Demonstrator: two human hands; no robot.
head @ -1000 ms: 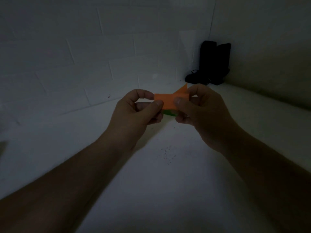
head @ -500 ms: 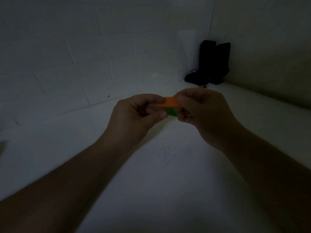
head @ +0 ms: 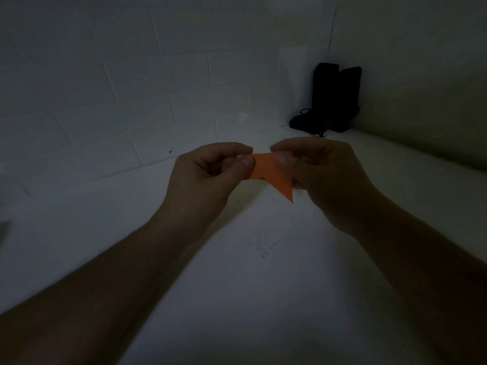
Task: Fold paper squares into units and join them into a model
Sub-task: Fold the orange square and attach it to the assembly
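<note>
One orange unit in hand, model not yet in sight

Nearest the camera, two bare forearms reach out over a pale white tabletop point(head: 263, 299) marked with a scatter of dark specks. Beyond them the left hand point(head: 208, 175) and right hand point(head: 324, 175) meet above the surface and share a small folded orange paper unit point(head: 271, 175). Each hand has its fingers curled, thumb and forefinger pinching one end of the paper, whose pointed flap hangs down towards the right hand. A sliver of green shows under the orange piece, too small to identify. Judging by this, folding of one unit is well advanced; no finished units or joined model are visible, so most of the task appears to remain. Farthest back, a dark black object point(head: 334, 98) stands in the corner against the white tiled wall point(head: 131, 88).
</note>
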